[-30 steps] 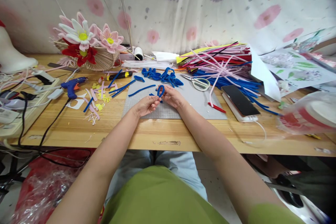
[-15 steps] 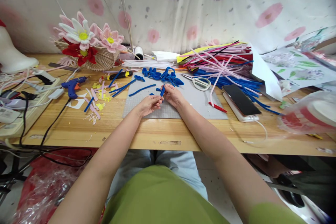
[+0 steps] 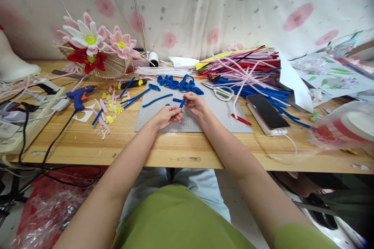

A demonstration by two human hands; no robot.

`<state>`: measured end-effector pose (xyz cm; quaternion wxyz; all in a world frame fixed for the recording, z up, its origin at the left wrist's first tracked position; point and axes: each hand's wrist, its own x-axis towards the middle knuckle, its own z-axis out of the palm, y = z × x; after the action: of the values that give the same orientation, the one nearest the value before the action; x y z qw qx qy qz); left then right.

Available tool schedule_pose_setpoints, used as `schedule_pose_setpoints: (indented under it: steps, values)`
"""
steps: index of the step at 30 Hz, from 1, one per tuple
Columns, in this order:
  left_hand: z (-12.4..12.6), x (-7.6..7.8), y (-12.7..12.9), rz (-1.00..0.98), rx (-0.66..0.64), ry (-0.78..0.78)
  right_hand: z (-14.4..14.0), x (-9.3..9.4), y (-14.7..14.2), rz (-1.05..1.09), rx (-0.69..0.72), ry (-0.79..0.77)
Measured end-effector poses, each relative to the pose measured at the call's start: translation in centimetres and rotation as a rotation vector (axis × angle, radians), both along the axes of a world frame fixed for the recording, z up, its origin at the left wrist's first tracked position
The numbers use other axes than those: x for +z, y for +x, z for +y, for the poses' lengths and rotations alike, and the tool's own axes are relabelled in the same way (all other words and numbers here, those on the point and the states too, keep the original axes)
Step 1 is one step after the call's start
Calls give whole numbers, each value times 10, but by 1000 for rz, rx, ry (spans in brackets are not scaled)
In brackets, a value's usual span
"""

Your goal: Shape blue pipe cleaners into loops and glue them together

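Note:
Between my two hands is a short blue pipe cleaner (image 3: 182, 103), held over the grey cutting mat (image 3: 238, 122). My left hand (image 3: 170, 116) pinches its lower end, and my right hand (image 3: 195, 104) pinches the upper end. Another blue pipe cleaner piece (image 3: 157, 100) lies on the mat to the left, with a short blue piece (image 3: 177, 100) just behind my fingers. Looped blue pipe-cleaner shapes (image 3: 189, 85) sit at the mat's back edge. Scissors (image 3: 222, 92) with pale handles rest to the right of my right hand.
A blue glue gun (image 3: 78, 97) and pink and yellow scraps (image 3: 111, 105) lie at left. Pipe cleaner bundles (image 3: 251, 66), a phone (image 3: 268, 111) and a bagged cup (image 3: 347, 126) are at right. Fuzzy flowers (image 3: 90, 41) stand at the back left.
My fingers have shifted slightly on the blue pipe cleaner, and my hands are a little farther apart, showing more of it between them. The whole view has shifted slightly.

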<state>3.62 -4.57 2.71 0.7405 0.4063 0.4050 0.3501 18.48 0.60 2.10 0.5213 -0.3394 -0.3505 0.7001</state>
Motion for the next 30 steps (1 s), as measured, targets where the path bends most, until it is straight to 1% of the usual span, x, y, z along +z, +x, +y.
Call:
schedule_pose_setpoints:
  steps: [5,7,9,10,11,12,13,14,16,18,20,22,24,26,28,30]
  values:
    - [-2,3,6,67,26,50,1,0,2,-49,-30,34]
    - [1,5,3,180,53,112,1,0,5,-48,-63,43]
    - [8,8,-6,427,138,229,2,-1,9,-21,-94,29]
    - [12,9,-13,624,228,302,2,-2,11,-7,-103,16]
    - [17,10,-20,833,300,412,2,-3,12,6,-111,3]
    - [22,10,-27,1049,340,509,3,-4,14,12,-114,-9]
    - [26,11,-33,1246,349,547,3,-4,15,12,-115,-15]
    - [30,11,-39,1392,322,541,3,-5,15,7,-116,-17]
    - [36,12,-45,1562,256,518,3,-6,16,-3,-119,-17]
    - [42,16,-46,1631,217,535,4,-7,15,3,-122,-18]
    - [49,24,-45,1660,225,581,4,-7,16,14,-121,-25]
    - [58,36,-45,1678,272,605,5,-8,16,9,-114,-23]
    - [70,49,-48,1692,360,642,6,-9,17,-8,-107,-11]
    - [80,59,-52,1692,406,666,6,-10,17,-12,-104,3]
    - [87,63,-53,1695,403,676,5,-10,18,2,-98,2]
    - [87,60,-50,1678,380,676,5,-10,18,23,-92,-9]
